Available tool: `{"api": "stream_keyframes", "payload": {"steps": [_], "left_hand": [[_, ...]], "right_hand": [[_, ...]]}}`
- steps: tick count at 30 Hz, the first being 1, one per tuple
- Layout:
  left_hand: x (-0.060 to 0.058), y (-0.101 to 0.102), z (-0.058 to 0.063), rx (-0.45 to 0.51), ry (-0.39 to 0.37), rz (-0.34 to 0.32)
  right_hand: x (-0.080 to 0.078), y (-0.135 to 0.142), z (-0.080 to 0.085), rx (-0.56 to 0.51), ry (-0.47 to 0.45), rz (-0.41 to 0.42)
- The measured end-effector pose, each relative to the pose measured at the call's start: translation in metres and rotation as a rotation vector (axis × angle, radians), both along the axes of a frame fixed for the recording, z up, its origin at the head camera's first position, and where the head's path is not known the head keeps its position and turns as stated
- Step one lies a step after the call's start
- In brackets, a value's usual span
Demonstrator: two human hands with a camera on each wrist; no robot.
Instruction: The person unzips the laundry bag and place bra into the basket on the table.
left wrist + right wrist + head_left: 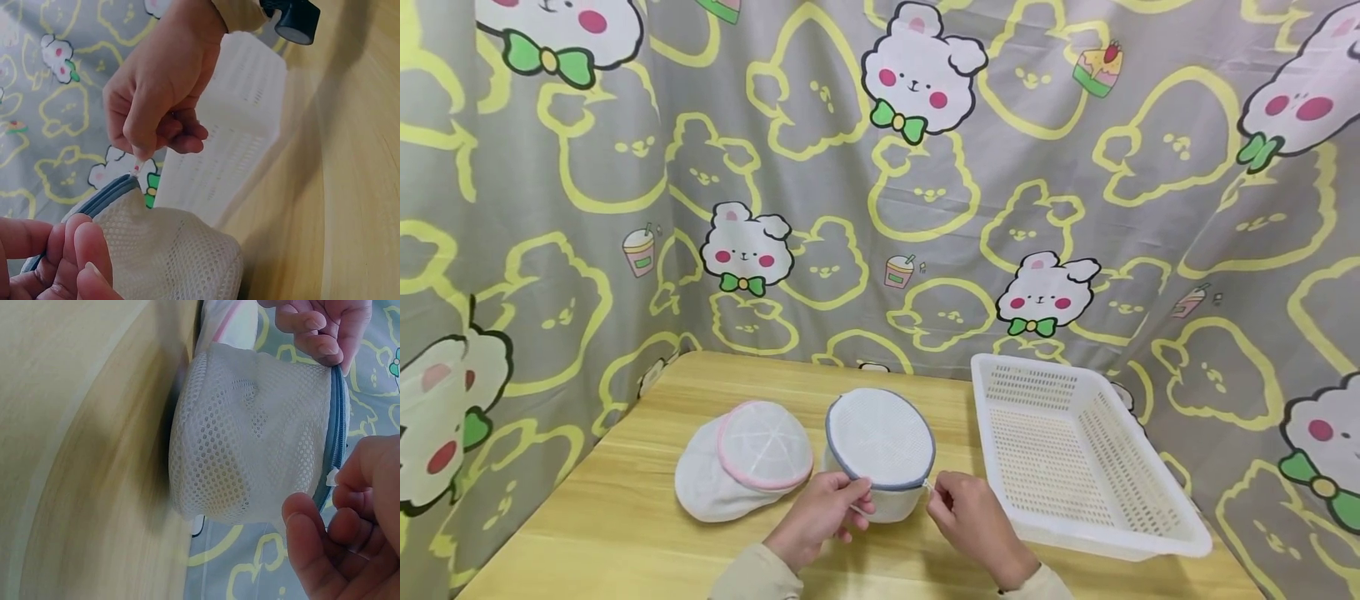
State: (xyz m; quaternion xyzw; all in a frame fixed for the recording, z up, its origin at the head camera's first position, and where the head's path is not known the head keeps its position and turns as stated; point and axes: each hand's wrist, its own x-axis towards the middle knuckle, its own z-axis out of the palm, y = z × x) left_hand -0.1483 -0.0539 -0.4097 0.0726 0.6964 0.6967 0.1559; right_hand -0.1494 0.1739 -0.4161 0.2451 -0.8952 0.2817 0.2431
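Grey fabric walls [831,179] at 9, 12 and 3 o'clock, lightly creased. Print: yellow outlines [923,187], white cartoon heads [917,79] with green bows, drink cups [899,272]; cake slice [1097,68] near 1 o'clock. Pale wood-grain worktop [617,525] at 6 o'clock. Light diffuse; soft shadows in wrist views.

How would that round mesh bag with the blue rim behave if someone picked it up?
The mesh bag is probably light for its size, since its side looks like thin, holey netting. That side would likely give when squeezed, as the netting looks wavy and creased. The blue rim seems somewhat firmer, judging by its neat round outline.
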Motion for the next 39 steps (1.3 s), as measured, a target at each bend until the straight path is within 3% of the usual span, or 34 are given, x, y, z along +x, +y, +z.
{"api": "stream_keyframes", "payload": {"steps": [20, 30, 39], "left_hand": [[0.001, -0.004, 0.001, 0.01, 0.011, 0.005], [0.002, -0.008, 0.001, 0.003, -0.002, 0.019], [0.0, -0.014, -0.003, -0.001, 0.004, 0.013]], "right_hand": [[-0.004, 0.005, -0.004, -0.02, 0.041, -0.036], [-0.005, 0.004, -0.006, -0.011, -0.015, -0.057], [-0.005, 0.005, -0.009, -0.015, -0.011, -0.054]]}}
